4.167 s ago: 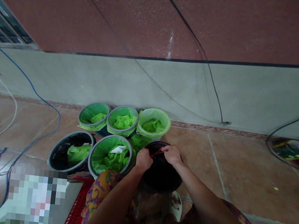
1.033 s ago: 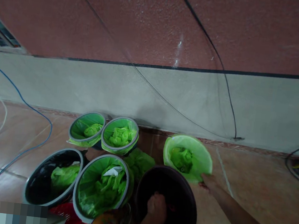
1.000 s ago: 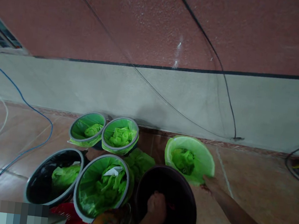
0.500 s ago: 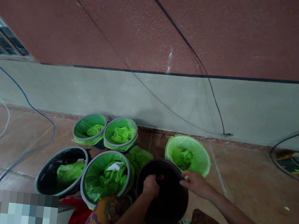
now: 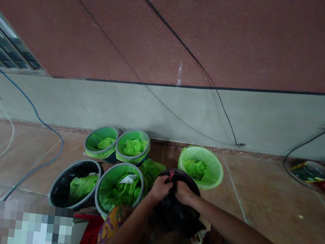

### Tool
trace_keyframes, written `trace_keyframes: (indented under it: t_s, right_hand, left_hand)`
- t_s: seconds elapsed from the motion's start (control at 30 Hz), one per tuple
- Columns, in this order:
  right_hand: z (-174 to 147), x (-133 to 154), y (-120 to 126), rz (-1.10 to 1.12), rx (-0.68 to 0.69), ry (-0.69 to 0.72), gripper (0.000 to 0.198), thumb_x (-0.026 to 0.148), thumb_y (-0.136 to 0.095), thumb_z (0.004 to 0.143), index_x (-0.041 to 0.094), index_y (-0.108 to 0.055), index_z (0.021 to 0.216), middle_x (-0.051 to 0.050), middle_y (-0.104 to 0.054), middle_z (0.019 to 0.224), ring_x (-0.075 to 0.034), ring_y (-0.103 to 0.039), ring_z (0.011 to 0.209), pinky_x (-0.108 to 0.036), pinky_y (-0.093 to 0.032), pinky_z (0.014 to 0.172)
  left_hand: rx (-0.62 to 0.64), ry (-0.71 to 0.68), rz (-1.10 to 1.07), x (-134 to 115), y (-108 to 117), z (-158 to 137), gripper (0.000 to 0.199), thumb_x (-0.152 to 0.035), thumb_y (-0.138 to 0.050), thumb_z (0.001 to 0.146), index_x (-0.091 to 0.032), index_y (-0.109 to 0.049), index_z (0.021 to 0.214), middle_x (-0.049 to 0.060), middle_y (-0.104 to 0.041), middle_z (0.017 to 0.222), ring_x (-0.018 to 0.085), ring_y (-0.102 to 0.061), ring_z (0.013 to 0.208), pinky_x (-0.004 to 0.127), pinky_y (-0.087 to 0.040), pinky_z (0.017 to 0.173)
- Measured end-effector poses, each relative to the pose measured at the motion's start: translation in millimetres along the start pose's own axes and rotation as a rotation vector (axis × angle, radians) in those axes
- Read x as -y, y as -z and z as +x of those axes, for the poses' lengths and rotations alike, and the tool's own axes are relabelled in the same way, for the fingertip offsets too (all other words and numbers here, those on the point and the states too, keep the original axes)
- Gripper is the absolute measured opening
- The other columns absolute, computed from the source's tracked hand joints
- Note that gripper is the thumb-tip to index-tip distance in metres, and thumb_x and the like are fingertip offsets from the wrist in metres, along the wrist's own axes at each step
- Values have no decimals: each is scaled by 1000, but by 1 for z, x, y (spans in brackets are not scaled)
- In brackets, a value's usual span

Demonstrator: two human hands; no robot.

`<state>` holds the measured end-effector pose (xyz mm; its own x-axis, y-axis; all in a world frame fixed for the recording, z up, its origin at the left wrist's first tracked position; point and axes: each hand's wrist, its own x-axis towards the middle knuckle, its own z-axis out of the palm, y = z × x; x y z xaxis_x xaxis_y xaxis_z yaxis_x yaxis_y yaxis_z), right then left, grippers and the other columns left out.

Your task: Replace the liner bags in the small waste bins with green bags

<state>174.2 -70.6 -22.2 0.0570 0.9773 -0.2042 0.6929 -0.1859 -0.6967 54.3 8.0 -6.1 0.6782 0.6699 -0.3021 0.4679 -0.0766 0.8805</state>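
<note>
Black plastic, bunched up and shiny, is squeezed in the left hand (image 5: 160,189), low in the middle of the frame. The right hand (image 5: 186,194) pokes into that same black bag (image 5: 179,218); its fingers are hidden, so I can't tell if they pinch it. A small red loop of string (image 5: 171,173) sticks up just above the left hand. The bag hangs over the front of a dark bin (image 5: 186,174), whose rim shows behind the hands.

Just left of it, a crumpled green bag (image 5: 152,170) sits between bins. Next comes a front bin (image 5: 104,186) with a green bag inside and a white piece of paper (image 5: 128,179) on top, then a bin with a black lining (image 5: 60,184). Behind these stand a back left bin (image 5: 92,140) and a back middle bin (image 5: 122,144), both lined green. A pale green bin (image 5: 215,170) stands apart, right of the middle.

Five bins look done, with bags spread inside. The dark bin seems to be the one left: its black bag looks bunched, not tucked around the rim. A red basket (image 5: 88,235) peeks in at the bottom.
</note>
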Motion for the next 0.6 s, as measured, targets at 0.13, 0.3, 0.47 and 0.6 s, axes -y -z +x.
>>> trace_keyframes:
  t_s: [0.13, 0.3, 0.47, 0.6]
  right_hand:
    - [0, -1, 9, -4, -13, -10, 32, 7, -44, 78, 15, -72, 92, -10, -74, 98, -24, -67, 93, -34, -51, 85]
    - [-2, -5, 14, 45, -102, -44, 31, 8, -44, 76, 17, -72, 89, -8, -74, 93, -21, -66, 91, -33, -50, 89]
    - [0, -3, 16, 90, -190, -45, 31, 13, -45, 77, 16, -72, 92, -10, -74, 96, -23, -66, 90, -35, -51, 88]
    - [-3, 2, 18, 229, -301, 74, 32, 17, -43, 80, 19, -71, 96, -7, -73, 104, -22, -63, 100, -38, -49, 96]
  left_hand:
    - [-90, -77, -46, -3, 7, -6, 31, -20, -61, 71, -17, -66, 102, 1, -69, 89, 17, -63, 86, 28, -48, 82]
    - [-39, -33, 79, -2, 17, -17, 75, -27, -75, 60, -16, -52, 131, 11, -62, 122, 28, -54, 118, 39, -39, 105]
    - [-7, 194, 134, 6, 8, -27, 120, -35, -84, 45, -14, -27, 148, 20, -31, 150, 36, -36, 137, 43, -27, 114]
    - [-130, 326, -15, 19, -5, -27, 132, -42, -84, 47, -12, -10, 152, 23, -28, 150, 34, -42, 134, 39, -33, 111]
